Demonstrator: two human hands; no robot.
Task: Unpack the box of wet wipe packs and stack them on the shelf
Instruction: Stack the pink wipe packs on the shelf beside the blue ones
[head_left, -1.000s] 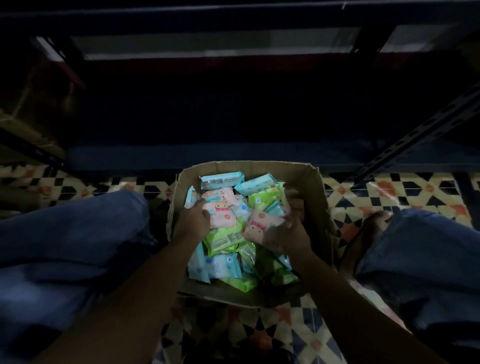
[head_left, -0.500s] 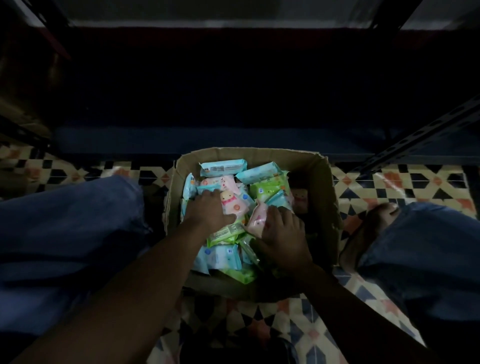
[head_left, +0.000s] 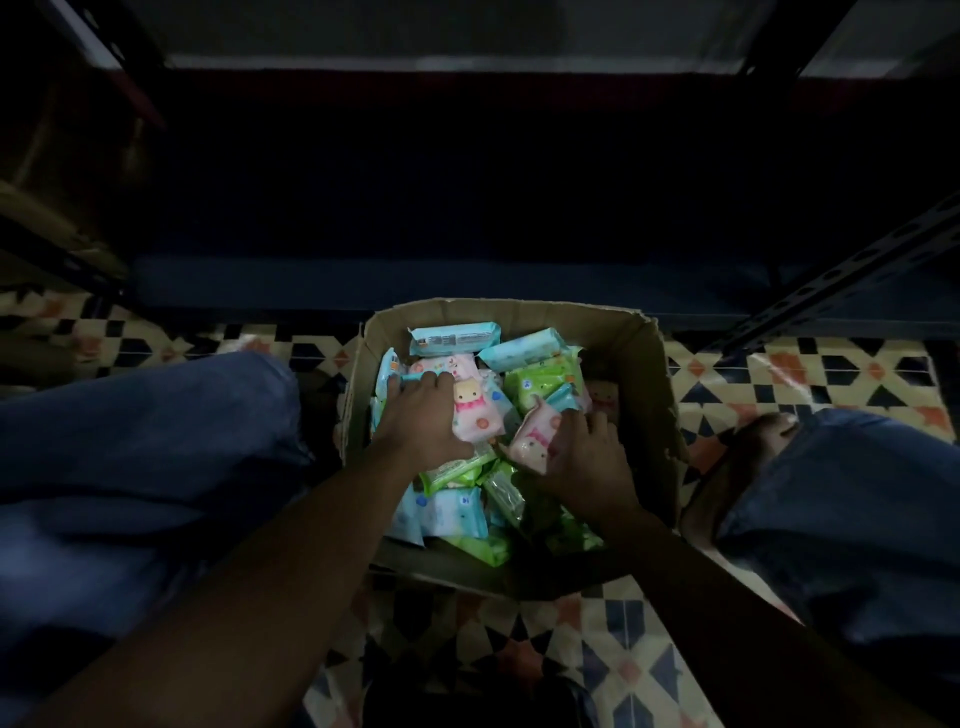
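An open cardboard box (head_left: 636, 374) stands on the tiled floor between my knees, filled with several wet wipe packs in blue, green and pink. My left hand (head_left: 423, 421) lies on the pile at the box's left, fingers curled round a pink pack with a cartoon figure (head_left: 475, 410). My right hand (head_left: 582, 462) is at the box's right, closed on another pink pack (head_left: 532, 441) tilted up from the pile. A blue pack (head_left: 454, 338) lies at the far side. The dark shelf (head_left: 467, 280) runs just beyond the box.
My jeans-covered knees flank the box, the left knee (head_left: 156, 431) and the right knee (head_left: 852, 488). A bare foot (head_left: 753, 441) rests right of the box. A perforated metal shelf upright (head_left: 852, 270) slants at the right. The patterned floor tiles (head_left: 613, 639) lie below.
Both hands have sunk into the pile and closed on pink packs. The right hand's pack went from lifted to low against the pile. The view tilted down slightly.
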